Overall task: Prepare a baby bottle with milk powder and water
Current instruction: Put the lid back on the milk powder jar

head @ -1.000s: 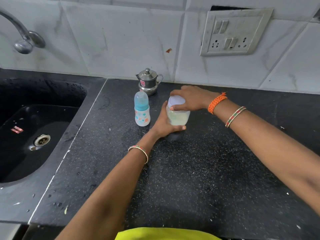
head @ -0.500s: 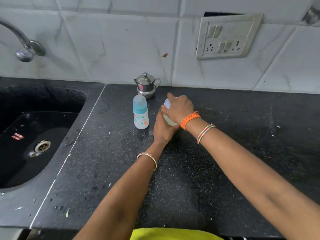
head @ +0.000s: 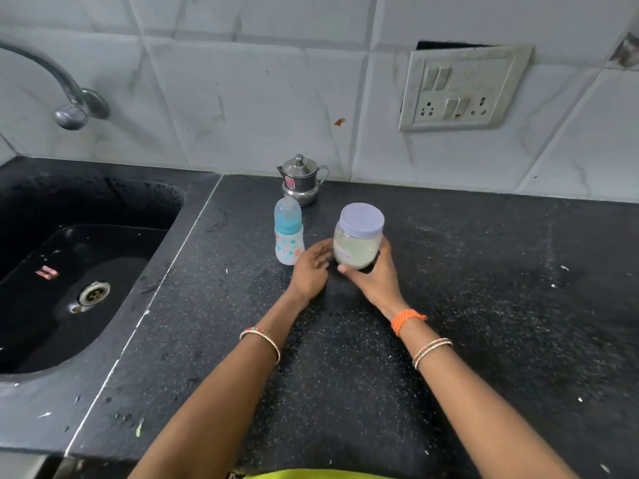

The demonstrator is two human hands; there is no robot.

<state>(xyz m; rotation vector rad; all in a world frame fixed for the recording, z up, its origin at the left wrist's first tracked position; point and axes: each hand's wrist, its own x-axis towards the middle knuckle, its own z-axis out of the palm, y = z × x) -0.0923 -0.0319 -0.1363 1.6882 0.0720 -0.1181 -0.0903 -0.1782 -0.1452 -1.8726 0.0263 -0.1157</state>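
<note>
A small baby bottle (head: 288, 233) with a blue cap and patterned body stands upright on the black counter (head: 484, 305). Just right of it is a clear jar (head: 358, 238) with a pale lavender lid, holding whitish powder. My right hand (head: 373, 274) wraps the jar's lower part from the near right side. My left hand (head: 311, 267) rests between bottle and jar, fingers loosely apart, fingertips close to the jar's left side; whether they touch it is unclear.
A small steel pot (head: 301, 179) with a lid stands behind the bottle against the tiled wall. A black sink (head: 69, 271) with a drain and a tap (head: 71, 105) lies to the left. A switch and socket plate (head: 463, 88) hangs on the wall.
My right hand has left the jar's lid and now grips its lower body. My left hand has slipped off the jar's side. The lid is uncovered.
</note>
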